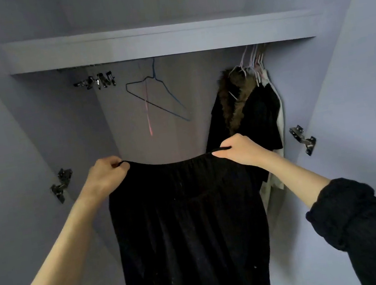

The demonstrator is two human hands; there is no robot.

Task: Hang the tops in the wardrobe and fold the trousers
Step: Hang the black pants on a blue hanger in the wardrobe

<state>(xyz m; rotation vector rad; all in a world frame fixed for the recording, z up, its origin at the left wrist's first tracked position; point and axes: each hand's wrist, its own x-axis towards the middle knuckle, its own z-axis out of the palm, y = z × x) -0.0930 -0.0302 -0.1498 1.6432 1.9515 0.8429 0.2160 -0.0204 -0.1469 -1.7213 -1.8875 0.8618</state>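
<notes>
Step in hand, by my read: black garment (188,216) held up spread in front of the open wardrobe (158,41), elastic gathered waistband on top, so probably the trousers, inspected before folding. Left hand (107,173) pinches the left end of the waistband, fingers curled, forearm raised, sleeve pushed back. Empty wire hanger (157,97) hangs on the rail behind, apart from the garment. Right hand (240,150) pinches the right end, thumb on the band edge, arm raised alike. Hung clothes (248,113) sit far right. Next move likely calls for bringing the two ends together to halve it, no hanger.
</notes>
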